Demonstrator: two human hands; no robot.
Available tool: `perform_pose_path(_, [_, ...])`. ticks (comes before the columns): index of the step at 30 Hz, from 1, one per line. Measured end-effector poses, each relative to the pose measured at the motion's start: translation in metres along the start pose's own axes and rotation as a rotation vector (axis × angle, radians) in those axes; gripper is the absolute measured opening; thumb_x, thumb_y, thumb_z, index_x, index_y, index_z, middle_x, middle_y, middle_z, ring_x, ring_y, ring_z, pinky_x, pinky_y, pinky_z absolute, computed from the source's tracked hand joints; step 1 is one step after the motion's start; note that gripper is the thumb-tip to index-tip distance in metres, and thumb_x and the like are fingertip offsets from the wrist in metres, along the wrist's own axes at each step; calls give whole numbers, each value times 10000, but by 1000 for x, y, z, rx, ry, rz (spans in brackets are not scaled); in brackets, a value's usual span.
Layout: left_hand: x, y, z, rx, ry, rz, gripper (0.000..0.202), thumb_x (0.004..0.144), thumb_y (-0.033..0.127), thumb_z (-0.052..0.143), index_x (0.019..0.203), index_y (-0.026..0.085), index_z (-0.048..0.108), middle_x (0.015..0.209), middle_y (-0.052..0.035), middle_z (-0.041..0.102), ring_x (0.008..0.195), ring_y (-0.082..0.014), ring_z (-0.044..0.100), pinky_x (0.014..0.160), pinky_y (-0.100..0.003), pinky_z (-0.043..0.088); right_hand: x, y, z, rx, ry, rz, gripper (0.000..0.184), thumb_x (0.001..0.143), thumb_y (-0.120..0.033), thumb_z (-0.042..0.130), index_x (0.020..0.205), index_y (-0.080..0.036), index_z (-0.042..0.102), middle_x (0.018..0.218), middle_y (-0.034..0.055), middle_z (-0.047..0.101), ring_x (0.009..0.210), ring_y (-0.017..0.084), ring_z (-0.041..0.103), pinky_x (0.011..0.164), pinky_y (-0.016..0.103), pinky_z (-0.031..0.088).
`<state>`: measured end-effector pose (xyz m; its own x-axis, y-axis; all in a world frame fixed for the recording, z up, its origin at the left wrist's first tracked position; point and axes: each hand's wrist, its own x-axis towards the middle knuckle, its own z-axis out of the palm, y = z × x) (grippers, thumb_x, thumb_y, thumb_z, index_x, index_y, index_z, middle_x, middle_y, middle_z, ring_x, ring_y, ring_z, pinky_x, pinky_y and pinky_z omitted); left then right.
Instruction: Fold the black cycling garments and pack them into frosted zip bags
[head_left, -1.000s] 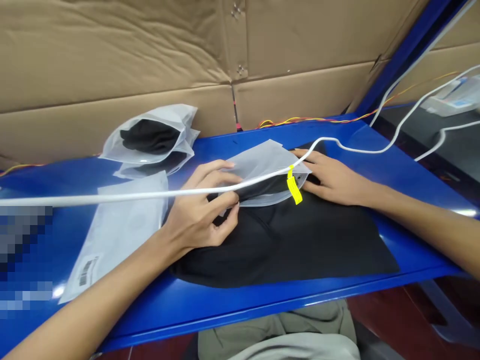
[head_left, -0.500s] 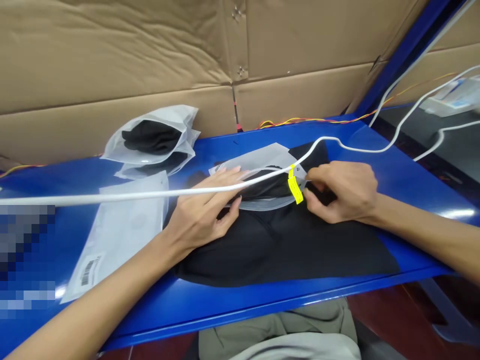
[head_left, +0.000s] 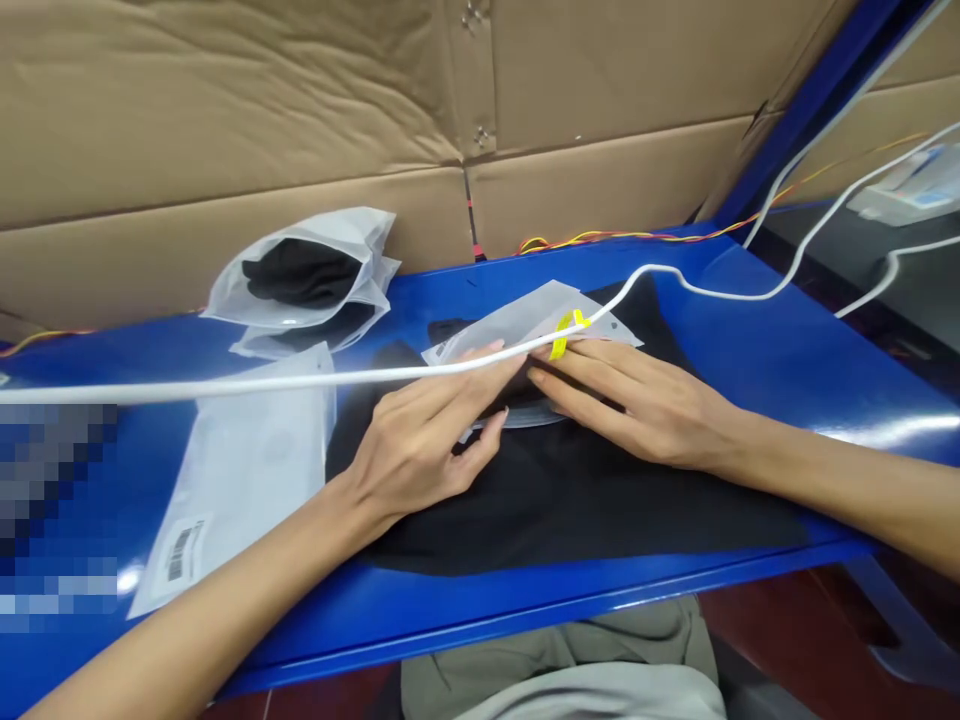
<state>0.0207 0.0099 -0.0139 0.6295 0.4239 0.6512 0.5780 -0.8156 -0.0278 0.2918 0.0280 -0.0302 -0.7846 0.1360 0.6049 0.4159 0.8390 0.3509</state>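
Note:
A black garment (head_left: 570, 490) lies flat on the blue table (head_left: 787, 350), its far end inside a frosted plastic bag (head_left: 525, 315). My left hand (head_left: 427, 430) holds the bag's mouth, with the fingers over the top layer and the thumb below. My right hand (head_left: 637, 400) lies beside it, fingers stretched flat on the garment at the bag's mouth, fingertips close to the left hand's. A white cable (head_left: 300, 380) with a yellow tag (head_left: 561, 335) crosses just above both hands.
A stack of bagged black garments (head_left: 307, 280) sits at the back left. Flat empty bags with a barcode label (head_left: 240, 470) lie left of my left hand. A cardboard wall (head_left: 300, 120) closes the back, with yellow and red wires (head_left: 600, 238) along its foot. More white cables (head_left: 825, 220) run at the right.
My right hand has uncurled and slid left to the bag's mouth, close to the left hand. The bag's top layer has lifted and the yellow tag has shifted left and up.

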Motion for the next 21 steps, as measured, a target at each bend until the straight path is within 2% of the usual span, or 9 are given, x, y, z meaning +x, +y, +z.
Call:
perform_pose_path(6, [-1, -1, 1, -55, -38, 15, 506, 974, 110, 689, 1471, 134, 595, 1449, -126, 710, 1337, -215, 694, 1171, -288, 548, 1, -2, 4, -95, -35, 116, 394, 1002, -58, 622, 1389, 19, 608, 1272, 253, 747, 1194, 330, 723, 1038, 463, 612])
perform_pose_path(11, [0, -5, 3, -133, -138, 110, 574, 1002, 97, 657, 1554, 174, 520, 1555, -132, 625, 1499, -258, 542, 1245, -385, 495, 4, 2, 4, -163, 28, 67, 188, 984, -71, 650, 1160, -33, 706, 1014, 187, 783, 921, 279, 731, 834, 399, 625])
perform_pose_path(14, [-1, -7, 4, -97, -208, 62, 641, 1018, 70, 613, 1618, 208, 437, 1577, -136, 602, 1545, -280, 478, 1248, -423, 489, 4, 4, 2, -143, 61, 17, 119, 981, -67, 652, 1065, -94, 732, 927, 130, 773, 865, 252, 706, 804, 372, 613])
perform_pose_path(18, [-3, -9, 6, -72, -249, -12, 668, 1030, 132, 629, 1650, 152, 383, 1619, -154, 554, 1572, -322, 426, 1262, -451, 467, 2, 2, 5, -141, 45, 64, 165, 1012, -78, 608, 1083, -141, 743, 950, 98, 771, 892, 231, 704, 887, 362, 596])
perform_pose_path(21, [-4, -10, 7, -74, -223, 12, 612, 1064, 208, 609, 1637, 148, 403, 1605, -145, 571, 1548, -304, 466, 1259, -419, 469, -1, 2, 10, -136, -31, 127, 193, 1055, -125, 541, 1107, -144, 726, 973, 101, 762, 846, 222, 692, 780, 336, 578])
